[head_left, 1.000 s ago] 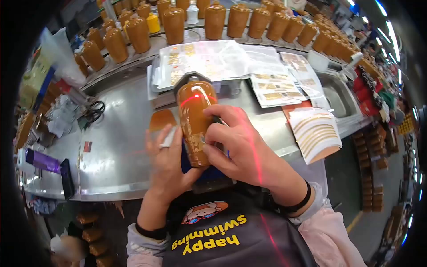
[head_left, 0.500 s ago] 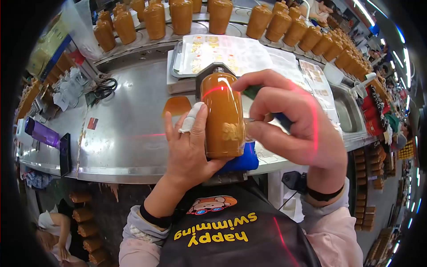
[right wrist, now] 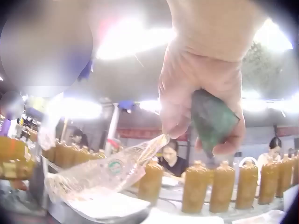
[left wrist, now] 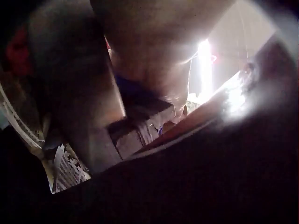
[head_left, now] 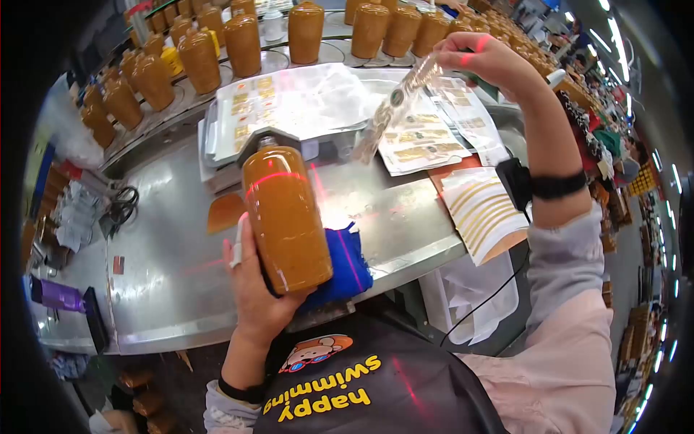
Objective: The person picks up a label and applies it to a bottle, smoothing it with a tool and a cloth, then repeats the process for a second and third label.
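A glazed brown bottle (head_left: 285, 217) leans back in a dark angular holder (head_left: 249, 142) at the bench edge. My left hand (head_left: 262, 307) grips its lower end, fingers along the left side and thumb at the base; a white wrap covers one finger. Up at the right, my right hand (head_left: 495, 64) pinches a crinkled clear film (head_left: 396, 108) by one end, and the film hangs over the printed sheets. The right wrist view also shows a dark green flat piece (right wrist: 212, 119) tucked in the curled fingers. The left wrist view is mostly dark.
A blue cloth (head_left: 350, 264) lies right of the bottle. Printed transfer sheets (head_left: 289, 105) cover the back of the steel bench (head_left: 173, 289). Rows of brown bottles (head_left: 306, 32) stand behind. A white bin (head_left: 477, 304) sits below the front edge, and a purple bottle (head_left: 58, 294) at far left.
My right hand has moved from the bottle's side up and away to the right, with the clear film now hanging from its fingers. My left hand stays at the bottle.
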